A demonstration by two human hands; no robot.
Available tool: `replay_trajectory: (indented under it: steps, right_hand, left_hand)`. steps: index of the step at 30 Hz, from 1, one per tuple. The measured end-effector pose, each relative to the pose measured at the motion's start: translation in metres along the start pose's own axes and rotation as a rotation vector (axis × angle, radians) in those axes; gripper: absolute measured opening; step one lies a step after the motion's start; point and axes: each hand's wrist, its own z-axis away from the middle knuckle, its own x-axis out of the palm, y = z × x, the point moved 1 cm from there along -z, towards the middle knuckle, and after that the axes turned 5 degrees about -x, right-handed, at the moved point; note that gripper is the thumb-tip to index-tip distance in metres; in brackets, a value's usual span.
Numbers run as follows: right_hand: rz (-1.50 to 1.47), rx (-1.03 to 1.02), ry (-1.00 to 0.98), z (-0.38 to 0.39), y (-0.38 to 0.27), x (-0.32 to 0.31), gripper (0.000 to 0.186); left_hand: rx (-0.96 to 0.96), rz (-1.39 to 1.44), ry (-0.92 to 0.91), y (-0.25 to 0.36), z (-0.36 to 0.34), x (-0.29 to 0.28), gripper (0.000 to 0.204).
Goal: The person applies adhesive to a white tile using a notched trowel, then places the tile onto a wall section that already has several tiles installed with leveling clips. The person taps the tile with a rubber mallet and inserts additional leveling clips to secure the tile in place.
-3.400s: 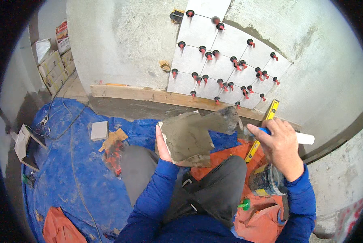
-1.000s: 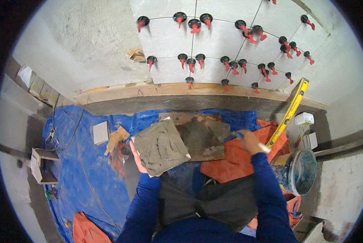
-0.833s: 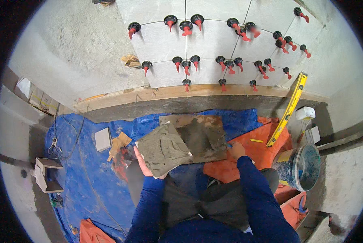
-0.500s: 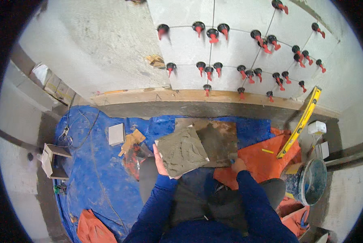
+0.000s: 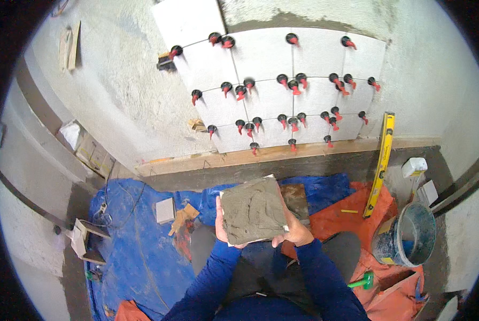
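Between my two hands I hold a square tile (image 5: 253,210), its upper face spread with ridged grey mortar and its pale corners showing. My left hand (image 5: 221,223) grips the left edge, fingers partly underneath. On the right edge is my right hand (image 5: 295,229), thumb near the lower corner. Ahead, white tiles (image 5: 265,56) cover part of the wall, with black-and-red levelling clips (image 5: 294,87) along their joints. Beyond my right hand, a mortar-stained board (image 5: 295,199) lies partly hidden behind the held tile.
A yellow spirit level (image 5: 379,166) leans on the wall at right, near a bucket (image 5: 410,235). A green-headed tool (image 5: 365,280) lies on orange sheeting (image 5: 335,219). Blue tarpaulin (image 5: 138,246) covers the floor at left, bearing a small stack of tiles (image 5: 165,211) and cardboard scraps (image 5: 184,218).
My right hand has come from the board to the tile's right edge; what it held before is unclear. The tile has turned slightly. My view has tilted up, showing more wall.
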Motion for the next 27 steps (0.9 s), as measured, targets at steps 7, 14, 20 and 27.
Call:
replay_trajectory:
  steps: [7, 14, 20, 27]
  right_hand:
    - [-0.287, -0.322, 0.321, -0.014, -0.055, 0.003, 0.182]
    - [-0.672, -0.262, 0.501, -0.008, -0.088, -0.01, 0.157]
    - [-0.576, -0.649, 0.263, -0.015, -0.088, -0.01, 0.112]
    - [-1.24, -0.421, 0.222, -0.017, -0.112, -0.002, 0.068]
  left_hand:
    - [-0.134, -0.018, -0.035, -0.045, -0.013, 0.07, 0.069]
    - [-0.154, -0.352, 0.067, -0.08, -0.017, 0.115, 0.088]
    - [0.049, -0.583, -0.058, -0.082, -0.006, 0.123, 0.101]
    - [0.1, -0.877, -0.294, -0.08, 0.005, 0.122, 0.106]
